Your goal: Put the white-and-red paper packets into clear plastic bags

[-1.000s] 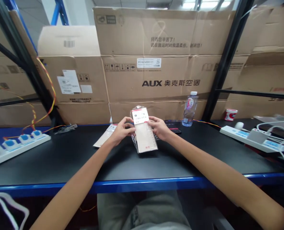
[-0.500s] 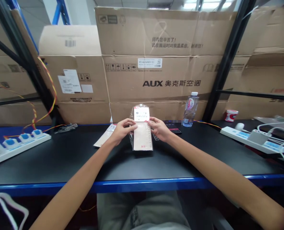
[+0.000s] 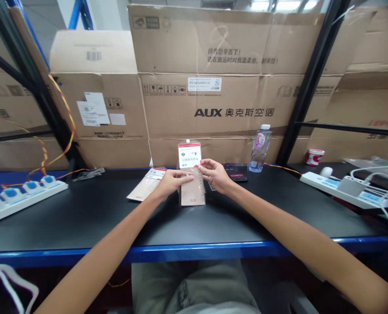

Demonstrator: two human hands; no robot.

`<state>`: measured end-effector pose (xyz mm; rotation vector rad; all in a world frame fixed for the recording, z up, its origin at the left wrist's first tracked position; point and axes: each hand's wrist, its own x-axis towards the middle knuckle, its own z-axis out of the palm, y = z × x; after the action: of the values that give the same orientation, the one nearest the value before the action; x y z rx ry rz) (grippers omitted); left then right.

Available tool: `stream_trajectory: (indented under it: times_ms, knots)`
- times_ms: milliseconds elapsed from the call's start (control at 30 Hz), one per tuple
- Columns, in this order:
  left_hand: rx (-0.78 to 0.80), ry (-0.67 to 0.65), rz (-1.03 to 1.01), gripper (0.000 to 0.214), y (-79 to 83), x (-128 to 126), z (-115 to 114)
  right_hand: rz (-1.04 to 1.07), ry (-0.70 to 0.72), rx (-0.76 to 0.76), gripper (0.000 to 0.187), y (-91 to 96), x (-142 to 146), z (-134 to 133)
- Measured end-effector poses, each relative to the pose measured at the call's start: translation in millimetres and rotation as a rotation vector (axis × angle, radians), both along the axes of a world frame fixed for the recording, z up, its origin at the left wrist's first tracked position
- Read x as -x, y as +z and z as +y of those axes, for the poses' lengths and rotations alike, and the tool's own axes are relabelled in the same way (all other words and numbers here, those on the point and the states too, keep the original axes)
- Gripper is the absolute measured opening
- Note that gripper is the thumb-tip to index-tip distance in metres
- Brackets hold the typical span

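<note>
A transparent plastic packet (image 3: 192, 192) lies upright on the black workbench (image 3: 82, 218), holding a pale pink ruler-like strip under a white and red header card (image 3: 189, 155). My left hand (image 3: 171, 182) rests across the packet's left edge, fingers on its front. My right hand (image 3: 215, 175) pinches its right edge. A similar packet (image 3: 145, 185) lies flat just beyond my left hand. The packet's middle is hidden behind my fingers.
A water bottle (image 3: 259, 149) and a dark flat device (image 3: 235, 172) stand behind my right hand. Power strips lie at both bench ends, with orange wires at the left. Stacked cardboard boxes and black shelf posts rise behind the bench.
The held packet has turned from tilted to straight and shifted slightly left and away from me. Both hands have stayed on it, and the view has tipped slightly.
</note>
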<state>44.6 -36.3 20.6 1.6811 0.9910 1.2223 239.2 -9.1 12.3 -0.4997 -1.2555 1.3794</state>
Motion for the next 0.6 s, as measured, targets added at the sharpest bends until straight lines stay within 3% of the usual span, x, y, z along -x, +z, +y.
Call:
stream_trajectory:
  times_ms: [133,233,433,533,600]
  knots:
    - [0.067,-0.004,-0.069,0.027,-2.2,-1,0,-0.03,0.053,-0.003,0.035,-0.9,2,-2]
    - [0.121,-0.013,-0.112,0.026,-2.4,2,3,-0.051,0.013,0.019,0.033,1.0,3,-1]
    - [0.126,0.11,-0.293,0.012,4.1,21,19,-0.047,-0.299,0.19,0.023,14.2,-14,16]
    - [0.181,0.227,-0.342,0.013,7.1,29,23,0.011,-0.511,0.251,0.016,22.0,-32,25]
    - [0.212,0.264,-0.324,0.017,6.4,29,23,0.013,-0.573,0.287,0.012,24.7,-41,30]
